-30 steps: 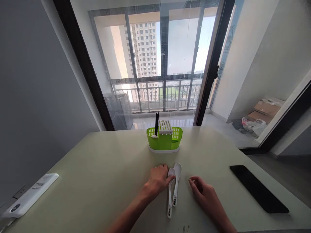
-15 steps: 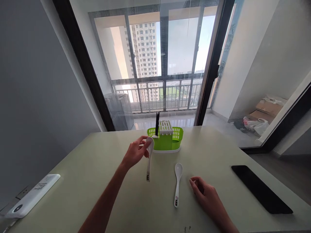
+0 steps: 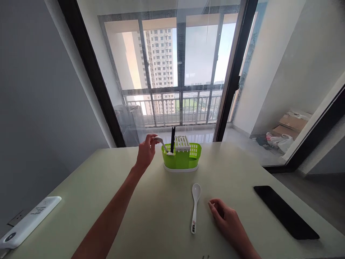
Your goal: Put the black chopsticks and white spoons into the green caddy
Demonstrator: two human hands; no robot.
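My left hand (image 3: pixel 146 151) is closed on a white spoon (image 3: pixel 162 142), pinching it by the bowl end. The spoon's handle slants down into the left part of a green utensil basket (image 3: pixel 182 161). Inside that part, the white bowl of another spoon (image 3: pixel 170 153) and black chopsticks (image 3: pixel 173 139) stick up. On the table, my right hand (image 3: pixel 225 216) rests with its fingers loosely curled and closed, nothing visible in them. Just left of it, a white spoon (image 3: pixel 195 205) lies with its bowl pointing away from me.
A black phone-like slab (image 3: pixel 286 211) lies on the table (image 3: pixel 151 223) at the right. A white power strip-like device (image 3: pixel 32 219) sits at the left edge. A white slotted piece (image 3: pixel 182 143) tops the basket's middle. Beyond the table stands a glass door.
My left hand has raised the spoon, moving away and slightly left, and turned it so its handle reaches into the basket. My right hand stays by the lying spoon.
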